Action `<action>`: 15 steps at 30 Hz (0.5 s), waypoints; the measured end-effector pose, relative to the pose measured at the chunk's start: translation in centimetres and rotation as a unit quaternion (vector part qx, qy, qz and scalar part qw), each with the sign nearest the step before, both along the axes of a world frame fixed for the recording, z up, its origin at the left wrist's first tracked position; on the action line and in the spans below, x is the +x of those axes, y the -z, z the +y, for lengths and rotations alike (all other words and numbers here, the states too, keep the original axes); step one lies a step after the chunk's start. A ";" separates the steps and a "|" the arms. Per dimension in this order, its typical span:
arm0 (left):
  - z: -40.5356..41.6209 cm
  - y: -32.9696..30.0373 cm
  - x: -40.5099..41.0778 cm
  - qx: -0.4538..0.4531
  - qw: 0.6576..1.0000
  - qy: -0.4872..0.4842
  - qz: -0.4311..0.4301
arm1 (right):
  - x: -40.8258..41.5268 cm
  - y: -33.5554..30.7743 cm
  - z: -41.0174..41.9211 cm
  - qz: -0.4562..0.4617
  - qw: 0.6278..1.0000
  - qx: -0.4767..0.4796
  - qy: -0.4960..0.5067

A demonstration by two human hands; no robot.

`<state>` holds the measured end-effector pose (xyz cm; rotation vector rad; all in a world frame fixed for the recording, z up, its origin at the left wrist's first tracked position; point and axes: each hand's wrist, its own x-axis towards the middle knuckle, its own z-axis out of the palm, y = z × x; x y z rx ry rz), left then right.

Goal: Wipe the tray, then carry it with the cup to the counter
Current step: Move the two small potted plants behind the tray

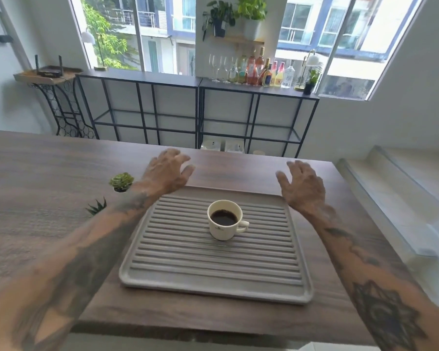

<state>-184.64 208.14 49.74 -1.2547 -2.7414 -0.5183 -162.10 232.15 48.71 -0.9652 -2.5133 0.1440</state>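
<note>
1. The cup (225, 220) stands near the tray's (213, 287) middle; ridged surface lies bare around it.
2. Two small succulents (121, 181) stand off the tray's far left corner, on the table (48, 198).
3. Bare table borders the tray's near and far edges.

The clear bottle (288, 76) on the shelf shows letters like "HOPE", blurred. The cup (224, 220) has a small unreadable logo.

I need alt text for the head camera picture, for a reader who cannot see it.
A white cup of dark coffee stands on a grey ribbed tray on a wooden table. Both hands, left hand and right hand, are open above the tray's far corners, holding nothing. Two small succulents stand left of the tray.
</note>
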 end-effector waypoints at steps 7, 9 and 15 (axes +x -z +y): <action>1.6 -3.4 -0.9 0.011 1.000 -0.011 0.015 | -3.0 -3.4 0.7 -0.015 1.000 -0.011 0.000; 1.1 -3.0 -0.8 0.006 1.000 -0.011 0.013 | -3.4 -3.2 0.0 -0.027 0.999 -0.017 -0.008; -4.8 -3.2 -3.2 0.038 0.997 -0.069 0.010 | -8.5 -4.0 -3.8 -0.034 0.995 -0.043 -0.078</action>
